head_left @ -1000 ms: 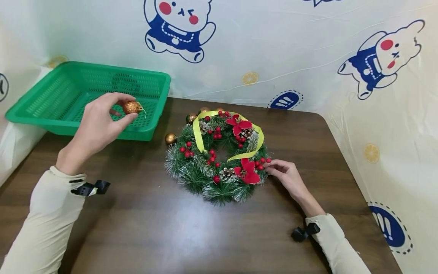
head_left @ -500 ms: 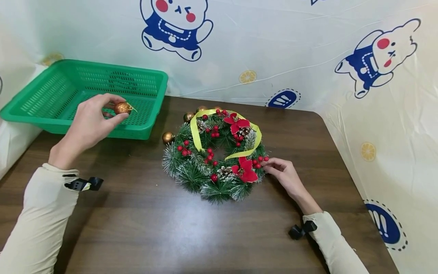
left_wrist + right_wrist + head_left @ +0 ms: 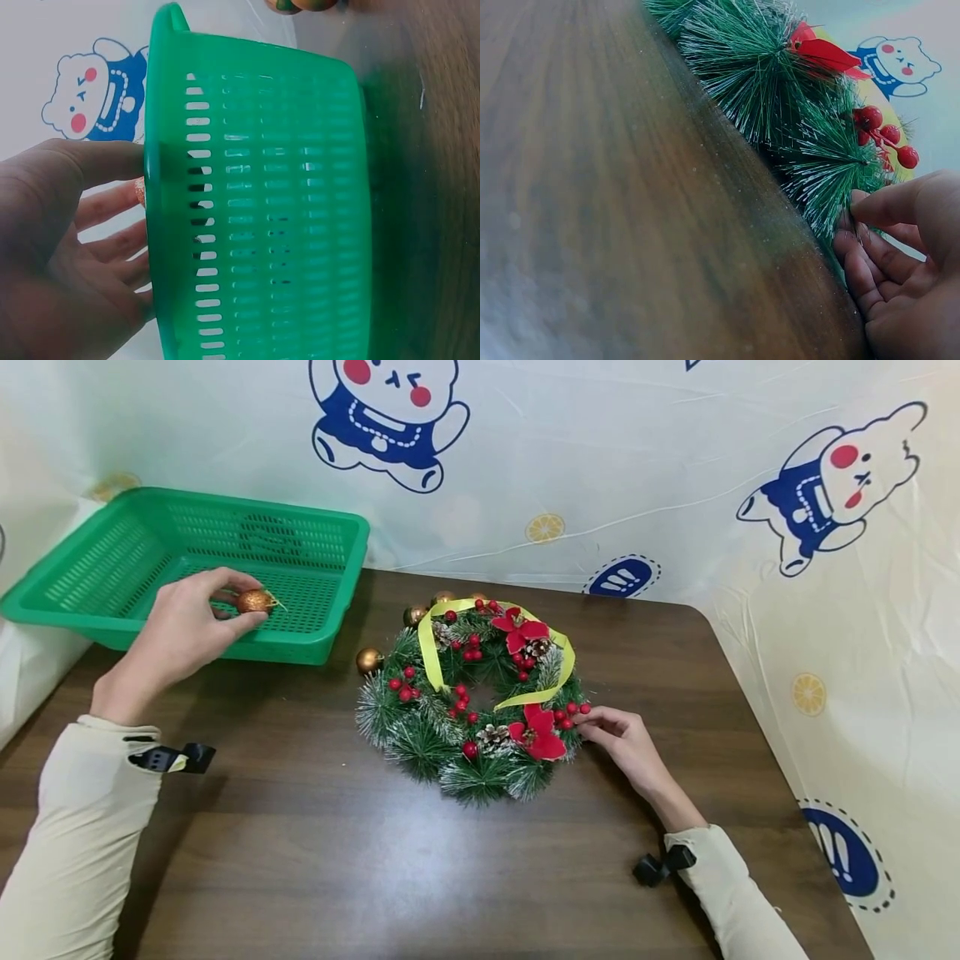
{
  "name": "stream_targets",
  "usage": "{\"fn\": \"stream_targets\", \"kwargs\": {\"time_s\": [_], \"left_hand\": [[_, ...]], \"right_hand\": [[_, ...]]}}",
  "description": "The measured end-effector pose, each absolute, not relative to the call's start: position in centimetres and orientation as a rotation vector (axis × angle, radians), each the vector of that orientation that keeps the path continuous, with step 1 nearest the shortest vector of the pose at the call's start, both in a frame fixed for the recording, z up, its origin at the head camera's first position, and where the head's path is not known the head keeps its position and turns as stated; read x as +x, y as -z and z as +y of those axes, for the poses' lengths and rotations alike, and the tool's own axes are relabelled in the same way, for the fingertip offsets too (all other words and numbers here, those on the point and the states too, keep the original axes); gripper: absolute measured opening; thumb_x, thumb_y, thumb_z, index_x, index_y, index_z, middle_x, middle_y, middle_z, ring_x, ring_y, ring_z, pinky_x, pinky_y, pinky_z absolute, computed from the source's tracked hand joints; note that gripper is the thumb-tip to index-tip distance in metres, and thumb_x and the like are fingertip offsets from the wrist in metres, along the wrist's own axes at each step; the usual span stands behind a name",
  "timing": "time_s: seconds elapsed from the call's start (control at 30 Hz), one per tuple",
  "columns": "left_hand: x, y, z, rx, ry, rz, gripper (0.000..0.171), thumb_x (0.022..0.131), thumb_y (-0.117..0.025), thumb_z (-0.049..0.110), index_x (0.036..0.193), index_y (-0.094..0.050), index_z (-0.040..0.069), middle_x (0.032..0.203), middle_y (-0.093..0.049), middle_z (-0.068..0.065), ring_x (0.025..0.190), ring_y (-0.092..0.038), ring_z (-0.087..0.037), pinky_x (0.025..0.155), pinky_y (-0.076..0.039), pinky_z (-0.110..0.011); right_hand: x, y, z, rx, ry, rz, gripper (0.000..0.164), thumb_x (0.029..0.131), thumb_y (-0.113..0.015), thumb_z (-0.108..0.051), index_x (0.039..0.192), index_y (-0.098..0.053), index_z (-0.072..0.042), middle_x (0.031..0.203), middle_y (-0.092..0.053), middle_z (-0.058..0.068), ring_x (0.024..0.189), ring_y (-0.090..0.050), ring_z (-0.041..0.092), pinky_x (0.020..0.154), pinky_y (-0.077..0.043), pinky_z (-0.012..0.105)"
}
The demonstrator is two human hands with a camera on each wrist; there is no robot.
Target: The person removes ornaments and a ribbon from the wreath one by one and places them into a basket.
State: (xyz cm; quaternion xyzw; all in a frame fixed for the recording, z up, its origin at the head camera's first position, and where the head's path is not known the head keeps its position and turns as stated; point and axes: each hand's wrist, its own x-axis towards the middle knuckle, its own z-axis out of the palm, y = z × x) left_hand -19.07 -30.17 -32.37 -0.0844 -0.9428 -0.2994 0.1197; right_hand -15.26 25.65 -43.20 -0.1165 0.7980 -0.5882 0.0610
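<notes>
Between thumb and fingers, my left hand pinches a glittery copper-gold bauble with a thin hanging loop. It is above the green plastic basket, just inside the near rim. In the left wrist view the basket wall hides most of the bauble. My right hand pinches the needle tips at the right edge of a green Christmas wreath, as the right wrist view shows. Red berries, red poinsettias, pinecones and a loose yellow ribbon decorate the wreath, which lies flat on the table.
A gold bauble rests at the wreath's left side. Several more baubles sit behind it, partly hidden. The dark wooden table meets a printed cloth backdrop at the back and right.
My left hand has moved left and slightly nearer with the bauble, staying over the basket. My right hand keeps its place at the wreath's edge. The view has shifted slightly.
</notes>
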Motion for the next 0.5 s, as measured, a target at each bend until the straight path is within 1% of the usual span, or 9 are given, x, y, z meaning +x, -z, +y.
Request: {"fn": "stream_targets", "kwargs": {"time_s": [0.23,0.33,0.43,0.47,0.5], "left_hand": [[-19.0,32.5,-30.6,-0.223,0.872,-2.771,0.037,0.094,-0.07,0.013,0.126,-0.061,-0.001,0.114,-0.062,-0.027,0.096,-0.062,-0.041,0.062,-0.032,0.003],[-19.0,32.5,-30.7,-0.22,0.87,-2.779,0.038,0.094,-0.07,0.014,0.127,-0.06,-0.001,0.116,-0.061,-0.027,0.097,-0.061,-0.041,0.062,-0.032,0.002],[-19.0,32.5,-30.7,-0.22,0.867,-2.787,0.039,0.094,-0.07,0.017,0.128,-0.06,0.0,0.117,-0.062,-0.026,0.101,-0.061,-0.04,0.064,-0.032,0.001],[-19.0,32.5,-30.7,-0.221,0.863,-2.79,0.039,0.094,-0.07,0.018,0.128,-0.06,0.0,0.118,-0.062,-0.026,0.102,-0.061,-0.04,0.064,-0.034,0.0],[-19.0,32.4,-30.7,-0.223,0.86,-2.793,0.04,0.095,-0.069,0.018,0.129,-0.059,0.001,0.119,-0.062,-0.026,0.103,-0.061,-0.04,0.068,-0.041,-0.005]], "right_hand": [[-15.3,43.2,25.6,-0.331,1.78,2.439,0.019,0.097,-0.066,-0.012,0.11,-0.071,0.001,0.107,-0.072,0.006,0.101,-0.065,0.015,0.087,-0.053,0.022],[-15.2,43.3,25.3,-0.315,1.829,2.427,0.021,0.097,-0.065,-0.009,0.113,-0.069,0.004,0.109,-0.072,0.004,0.102,-0.065,0.013,0.088,-0.052,0.022],[-14.9,43.2,24.8,-0.281,1.917,2.372,0.024,0.097,-0.065,-0.007,0.115,-0.065,0.009,0.112,-0.071,0.004,0.102,-0.066,0.014,0.089,-0.054,0.024],[-14.8,43.1,24.6,-0.269,1.944,2.353,0.025,0.097,-0.065,-0.007,0.116,-0.064,0.01,0.113,-0.07,0.005,0.101,-0.067,0.014,0.088,-0.054,0.025],[-14.7,43.1,24.5,-0.254,1.972,2.33,0.027,0.097,-0.065,-0.008,0.116,-0.063,0.011,0.113,-0.07,0.005,0.1,-0.067,0.015,0.087,-0.055,0.027]]}}
